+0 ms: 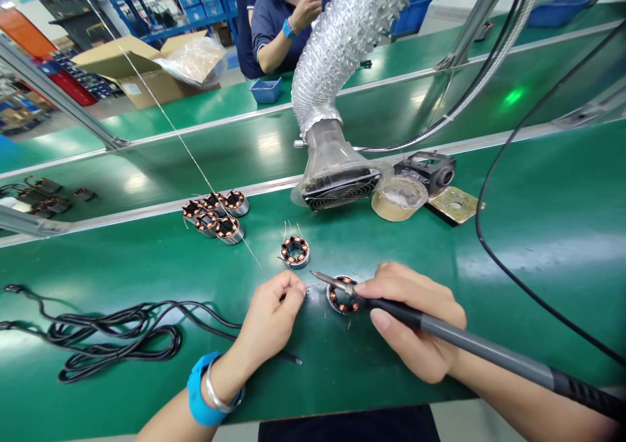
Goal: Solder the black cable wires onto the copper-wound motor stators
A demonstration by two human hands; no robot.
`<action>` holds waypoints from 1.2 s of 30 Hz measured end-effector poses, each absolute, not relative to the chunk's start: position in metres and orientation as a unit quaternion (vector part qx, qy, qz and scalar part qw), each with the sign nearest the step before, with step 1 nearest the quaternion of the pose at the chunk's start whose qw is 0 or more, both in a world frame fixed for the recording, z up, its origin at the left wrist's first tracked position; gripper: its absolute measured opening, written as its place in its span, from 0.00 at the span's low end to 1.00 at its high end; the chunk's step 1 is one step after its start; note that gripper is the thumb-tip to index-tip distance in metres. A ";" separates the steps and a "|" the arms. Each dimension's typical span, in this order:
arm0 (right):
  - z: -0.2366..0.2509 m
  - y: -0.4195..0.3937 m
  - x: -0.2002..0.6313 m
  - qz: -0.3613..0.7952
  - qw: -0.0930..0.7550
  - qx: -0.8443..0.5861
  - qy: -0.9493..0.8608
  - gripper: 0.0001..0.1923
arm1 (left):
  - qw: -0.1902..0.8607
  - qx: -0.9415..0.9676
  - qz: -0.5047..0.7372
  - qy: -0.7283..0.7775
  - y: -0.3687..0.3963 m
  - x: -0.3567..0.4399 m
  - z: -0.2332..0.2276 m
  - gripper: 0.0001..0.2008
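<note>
My right hand (413, 321) holds a grey soldering iron (469, 343) like a pen, its metal tip pointing left over a round motor stator with copper coils (342, 296) on the green table. My left hand (274, 315) pinches a thin solder wire (195, 162) that runs up and away to the far left, its end close to the stator's left edge and the iron's tip. A second stator (295, 251) lies just behind, with wire leads sticking up. A blue wristband and a metal bangle sit on my left wrist.
A cluster of several stators (216, 215) lies to the back left. A silver fume-extraction hose with a grilled hood (337, 181) stands behind, beside a tape roll (400, 197) and an iron stand (430, 170). Black cables (117, 334) coil at left. Another person (286, 21) sits across the belt.
</note>
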State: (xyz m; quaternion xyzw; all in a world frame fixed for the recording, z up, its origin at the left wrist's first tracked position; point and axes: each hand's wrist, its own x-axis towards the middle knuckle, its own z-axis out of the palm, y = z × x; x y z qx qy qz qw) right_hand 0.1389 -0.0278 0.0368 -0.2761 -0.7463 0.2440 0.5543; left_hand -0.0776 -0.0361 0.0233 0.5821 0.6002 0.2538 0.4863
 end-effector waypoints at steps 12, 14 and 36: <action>0.026 -0.019 0.127 0.222 0.515 -0.303 -0.770 0.20 | 0.530 0.594 0.239 0.556 -0.038 -0.082 0.025 0.20; 0.024 -0.015 0.119 0.204 0.491 -0.277 -0.800 0.15 | 0.539 0.604 0.233 0.539 -0.038 -0.085 0.025 0.22; 0.012 -0.015 0.112 0.194 0.444 -0.202 -0.851 0.18 | 0.684 0.498 0.244 0.473 -0.036 -0.082 0.024 0.24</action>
